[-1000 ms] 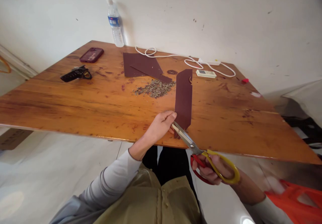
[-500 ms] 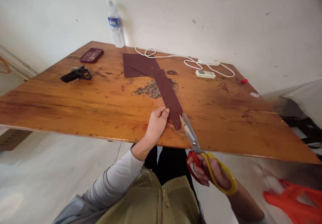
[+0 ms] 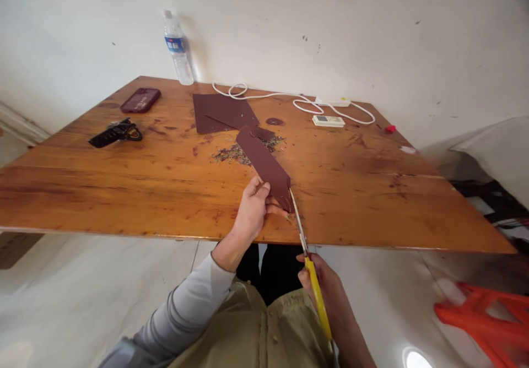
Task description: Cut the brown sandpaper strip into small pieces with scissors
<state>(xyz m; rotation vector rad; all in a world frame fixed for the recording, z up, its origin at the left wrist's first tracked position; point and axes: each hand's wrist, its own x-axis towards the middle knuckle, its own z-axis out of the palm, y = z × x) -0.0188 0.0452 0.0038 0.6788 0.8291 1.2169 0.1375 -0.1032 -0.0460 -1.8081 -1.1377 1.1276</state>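
Observation:
My left hand pinches the near end of a long dark maroon strip that lies slanting on the wooden table. My right hand grips yellow-handled scissors, seen edge-on, with the blade tips at the strip's near end beside my left fingers. A small heap of fine clippings lies under the strip's far part. A larger maroon sheet rests flat behind it.
A water bottle stands at the back by the wall. A maroon phone and a black tool lie on the left. A white cable and small white device sit at the back. Orange plastic is on the floor, right.
The strip has swung from pointing straight away to slanting up-left. The scissors have turned from lying across toward the right to nearly straight ahead, edge-on, and my right hand moved in toward my body.

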